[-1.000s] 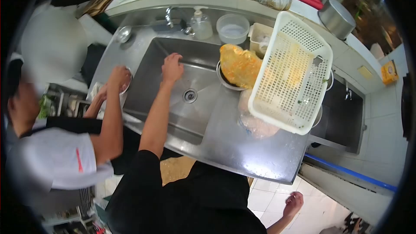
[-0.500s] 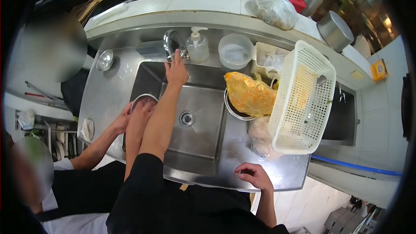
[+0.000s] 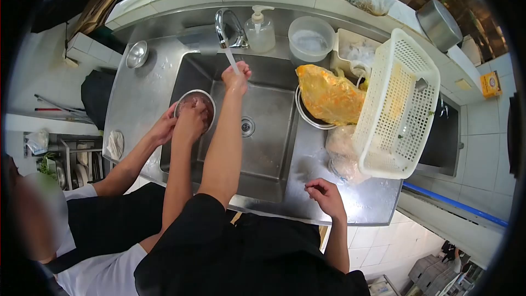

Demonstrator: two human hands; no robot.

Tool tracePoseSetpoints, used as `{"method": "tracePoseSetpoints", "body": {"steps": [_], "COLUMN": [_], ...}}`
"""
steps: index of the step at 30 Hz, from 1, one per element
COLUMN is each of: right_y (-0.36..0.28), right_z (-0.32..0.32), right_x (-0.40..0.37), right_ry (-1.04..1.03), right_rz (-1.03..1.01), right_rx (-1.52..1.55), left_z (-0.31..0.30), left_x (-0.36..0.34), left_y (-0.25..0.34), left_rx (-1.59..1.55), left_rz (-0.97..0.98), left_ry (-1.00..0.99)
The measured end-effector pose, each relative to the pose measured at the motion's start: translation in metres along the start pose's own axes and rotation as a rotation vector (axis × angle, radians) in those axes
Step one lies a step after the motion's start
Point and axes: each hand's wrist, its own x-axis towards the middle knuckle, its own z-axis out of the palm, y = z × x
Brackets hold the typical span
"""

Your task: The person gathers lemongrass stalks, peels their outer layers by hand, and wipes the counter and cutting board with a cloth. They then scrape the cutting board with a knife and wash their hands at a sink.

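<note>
My left hand point(image 3: 236, 78) is over the sink point(image 3: 263, 148), beneath the chrome faucet point(image 3: 222, 27). A stream of water runs down onto it, and its fingers are curled in with nothing visible in them. Above the steel counter's front edge hangs my right hand point(image 3: 327, 196), its fingers bent together and no object showing. It is nearest to a clear plastic bag with pale contents point(image 3: 341, 156). Left of my forearm, a co-worker's hands point(image 3: 190, 120) are at a metal bowl point(image 3: 212, 101): one grips its side, the other reaches inside among reddish contents, partly hidden.
A soap pump bottle point(image 3: 260, 33), a plastic tub point(image 3: 311, 35) and a cream container point(image 3: 350, 41) line the back. Right of the sink are a yellow-orange bag point(image 3: 331, 96) in a pot and a tilted white basket point(image 3: 402, 104). A small steel bowl point(image 3: 137, 55) stands left.
Water now runs from the faucet. My left hand has come off the faucet, down under the stream, and its fingers have curled. The view has shifted, and my right hand has closed slightly.
</note>
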Motion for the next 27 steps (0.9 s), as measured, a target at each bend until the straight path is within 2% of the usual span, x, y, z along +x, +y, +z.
{"method": "tracePoseSetpoints", "body": {"steps": [4,6,8,9,10,11,12,13,14,15,18,20,21,22,23,24,26,27], "right_y": [0.002,0.004,0.007,0.007,0.005,0.002,0.002,0.003,0.004,0.004,0.0,-0.007,-0.009,-0.01,-0.011,-0.012,-0.025,-0.023], "right_z": [-0.001,-0.001,0.001,-0.001,-0.002,-0.004,-0.004,-0.005,-0.004,-0.004,-0.002,0.004,0.008,0.014,0.022,0.031,0.048,0.059], "right_x": [0.003,0.003,0.0,0.001,0.0,-0.001,-0.001,-0.001,0.0,0.001,0.006,0.017,0.025,0.036,0.048,0.06,0.084,0.1], "right_ry": [0.043,0.053,0.06,0.065,0.042,0.024,0.011,-0.007,0.03,0.009,-0.059,-0.133,-0.177,-0.223,-0.235,-0.245,-0.216,-0.21], "right_rz": [-0.07,-0.094,-0.121,-0.138,-0.142,-0.139,-0.157,-0.171,-0.175,-0.216,-0.255,-0.252,-0.253,-0.258,-0.261,-0.261,-0.323,-0.313], "right_rx": [-0.038,-0.044,-0.069,-0.104,-0.133,-0.162,-0.169,-0.179,-0.177,-0.178,-0.201,-0.219,-0.237,-0.254,-0.232,-0.21,-0.201,-0.104], "left_z": [0.004,0.0,-0.01,-0.013,-0.022,0.002,0.006,-0.016,-0.01,0.001,-0.013,-0.01,0.003,0.003,0.005,-0.012,-0.027,-0.033], "left_x": [0.01,0.023,0.038,0.046,0.049,-0.003,-0.006,0.016,0.007,-0.008,-0.012,-0.03,-0.043,-0.038,-0.042,-0.028,-0.042,-0.053], "left_y": [-0.004,-0.011,-0.028,-0.019,-0.026,-0.005,-0.001,-0.025,-0.022,-0.026,-0.022,-0.011,-0.007,-0.013,-0.01,-0.023,-0.024,-0.026], "left_rx": [0.188,0.537,1.109,1.681,1.362,1.178,1.282,0.86,0.577,0.232,0.359,0.187,0.191,0.036,0.032,-0.06,-0.18,-0.174], "left_rz": [-0.062,-0.07,0.357,0.609,0.434,0.41,0.289,0.373,0.152,0.081,0.028,-0.112,-0.092,-0.038,-0.059,-0.077,-0.098,-0.086], "left_ry": [-0.025,0.034,0.044,-0.186,-0.129,0.053,0.061,-0.015,-0.065,-0.048,-0.094,-0.144,0.041,0.115,0.199,0.169,0.022,0.037]}}
